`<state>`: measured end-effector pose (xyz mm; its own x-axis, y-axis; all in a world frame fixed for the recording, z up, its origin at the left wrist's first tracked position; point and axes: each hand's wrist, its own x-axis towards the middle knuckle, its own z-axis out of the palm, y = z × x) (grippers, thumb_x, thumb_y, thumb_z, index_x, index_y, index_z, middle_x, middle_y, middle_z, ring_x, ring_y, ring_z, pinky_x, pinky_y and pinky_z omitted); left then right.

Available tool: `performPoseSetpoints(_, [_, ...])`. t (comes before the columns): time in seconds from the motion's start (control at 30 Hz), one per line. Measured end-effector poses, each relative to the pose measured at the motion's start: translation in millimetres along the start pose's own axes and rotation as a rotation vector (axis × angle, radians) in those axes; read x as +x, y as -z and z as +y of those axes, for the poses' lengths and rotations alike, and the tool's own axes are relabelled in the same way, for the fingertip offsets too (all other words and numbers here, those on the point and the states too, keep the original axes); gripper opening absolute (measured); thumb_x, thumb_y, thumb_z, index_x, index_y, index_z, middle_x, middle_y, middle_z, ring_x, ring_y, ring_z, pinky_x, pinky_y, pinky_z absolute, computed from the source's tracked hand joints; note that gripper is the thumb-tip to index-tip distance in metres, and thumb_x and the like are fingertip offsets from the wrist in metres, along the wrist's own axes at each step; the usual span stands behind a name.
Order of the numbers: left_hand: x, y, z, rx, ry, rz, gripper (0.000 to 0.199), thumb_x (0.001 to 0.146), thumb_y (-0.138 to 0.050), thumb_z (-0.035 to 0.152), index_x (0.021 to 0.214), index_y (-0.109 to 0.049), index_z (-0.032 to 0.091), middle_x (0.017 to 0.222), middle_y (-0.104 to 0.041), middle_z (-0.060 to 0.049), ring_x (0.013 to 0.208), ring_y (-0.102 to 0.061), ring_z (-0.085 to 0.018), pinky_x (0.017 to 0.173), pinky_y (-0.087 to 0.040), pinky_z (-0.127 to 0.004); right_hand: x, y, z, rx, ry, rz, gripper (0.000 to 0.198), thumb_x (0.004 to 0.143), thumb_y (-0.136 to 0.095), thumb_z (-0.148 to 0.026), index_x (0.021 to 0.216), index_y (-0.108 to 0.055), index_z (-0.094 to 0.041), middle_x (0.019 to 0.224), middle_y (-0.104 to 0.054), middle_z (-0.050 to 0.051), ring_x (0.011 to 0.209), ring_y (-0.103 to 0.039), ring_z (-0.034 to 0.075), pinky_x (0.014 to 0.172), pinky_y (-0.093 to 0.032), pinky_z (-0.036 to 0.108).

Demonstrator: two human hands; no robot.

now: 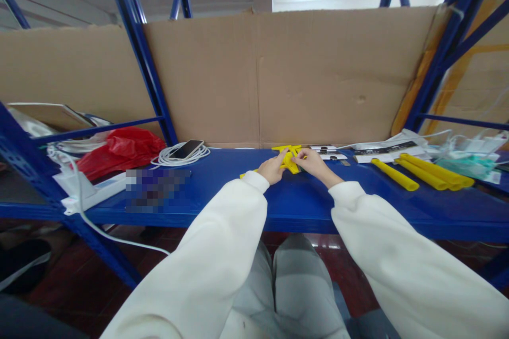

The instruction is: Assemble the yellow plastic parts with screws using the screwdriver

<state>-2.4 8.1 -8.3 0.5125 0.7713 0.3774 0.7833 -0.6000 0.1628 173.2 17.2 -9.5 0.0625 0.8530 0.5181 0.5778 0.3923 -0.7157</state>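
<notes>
A yellow plastic part [293, 168] with several flat arms lies on the blue shelf in front of me, partly covered by my fingers. My left hand [272, 169] is closed on its left side, steadying it. At its right side, my right hand [313, 163] has thumb and fingertips pinched together against the part; whatever is between them is too small to make out. A yellow strip shows at the left hand's wrist, mostly hidden by the sleeve.
Yellow tubes [395, 175] lie on the right of the blue shelf [222, 196], near printed packaging [392, 151]. On the left are a phone [186, 149] on a coiled white cable [161, 159], a red bag [123, 151] and a power strip [99, 193]. Cardboard [318, 79] stands behind.
</notes>
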Motion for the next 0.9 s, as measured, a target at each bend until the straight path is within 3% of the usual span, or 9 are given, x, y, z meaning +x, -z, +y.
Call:
performPoseSetpoints(0.13, [-2,3,1,0.021,-0.057,-0.004,0.069,0.091,-0.054,0.016,0.155,-0.031,0.026,0.134,-0.063,-0.009,0.12,-0.062,-0.024,0.101,-0.049,-0.034,9,13,9,-0.014,0.0,0.205,0.012,0.076,-0.059,-0.022,0.065,-0.052,-0.022,0.073,-0.064,0.003,0.077,-0.059,0.018,0.078,-0.047,0.03])
performPoseSetpoints(0.2, [-2,4,1,0.036,-0.078,-0.023,0.06,0.092,-0.052,0.015,0.15,-0.043,0.028,0.131,-0.064,-0.008,0.118,-0.063,-0.023,0.1,-0.048,-0.032,14,26,18,-0.103,-0.059,0.28,0.006,0.076,-0.056,-0.015,0.073,-0.056,-0.021,0.084,-0.067,0.007,0.086,-0.062,0.02,0.086,-0.048,0.033])
performPoseSetpoints(0.27, [-2,4,1,0.05,-0.086,-0.043,0.052,0.093,-0.051,0.015,0.143,-0.054,0.028,0.127,-0.065,-0.008,0.116,-0.064,-0.022,0.1,-0.049,-0.031,16,41,31,-0.223,-0.142,0.301,0.012,0.075,-0.055,-0.009,0.079,-0.06,-0.019,0.092,-0.068,0.01,0.096,-0.063,0.024,0.093,-0.047,0.037])
performPoseSetpoints(0.43, [-2,6,3,0.055,-0.076,-0.052,0.049,0.092,-0.053,0.017,0.139,-0.058,0.029,0.12,-0.066,-0.008,0.111,-0.065,-0.023,0.099,-0.049,-0.031,13,67,60,-0.455,-0.456,0.226,0.019,0.069,-0.061,-0.001,0.072,-0.065,-0.02,0.101,-0.068,0.014,0.115,-0.058,0.033,0.103,-0.039,0.056])
performPoseSetpoints(0.57, [-2,7,4,0.05,-0.08,-0.056,0.049,0.092,-0.052,0.016,0.14,-0.058,0.028,0.119,-0.066,-0.009,0.111,-0.065,-0.023,0.099,-0.049,-0.031,10,68,69,-0.463,-0.476,0.241,0.017,0.069,-0.064,-0.001,0.068,-0.068,-0.018,0.106,-0.066,0.017,0.122,-0.053,0.036,0.106,-0.031,0.064])
performPoseSetpoints(0.7, [0,2,1,0.027,-0.085,-0.036,0.049,0.092,-0.053,0.016,0.139,-0.058,0.027,0.12,-0.067,-0.009,0.11,-0.066,-0.023,0.099,-0.049,-0.032,10,66,70,-0.629,-0.484,0.101,0.024,0.078,-0.06,-0.008,0.095,-0.075,-0.017,0.127,-0.058,0.02,0.131,-0.043,0.037,0.108,-0.028,0.064])
performPoseSetpoints(0.8, [2,-2,-1,0.017,-0.106,-0.022,0.048,0.091,-0.055,0.016,0.137,-0.06,0.026,0.12,-0.067,-0.009,0.109,-0.066,-0.022,0.099,-0.05,-0.032,10,64,70,-0.753,-0.493,0.007,0.039,0.085,-0.052,-0.014,0.118,-0.071,-0.022,0.135,-0.053,0.019,0.133,-0.04,0.037,0.108,-0.029,0.062])
performPoseSetpoints(0.9, [3,-4,-3,0.013,-0.124,-0.009,0.047,0.09,-0.056,0.017,0.136,-0.061,0.026,0.122,-0.068,-0.009,0.108,-0.066,-0.022,0.098,-0.05,-0.032,11,63,69,-0.805,-0.505,-0.022,0.048,0.087,-0.046,-0.016,0.13,-0.066,-0.026,0.137,-0.052,0.017,0.132,-0.04,0.036,0.107,-0.03,0.059])
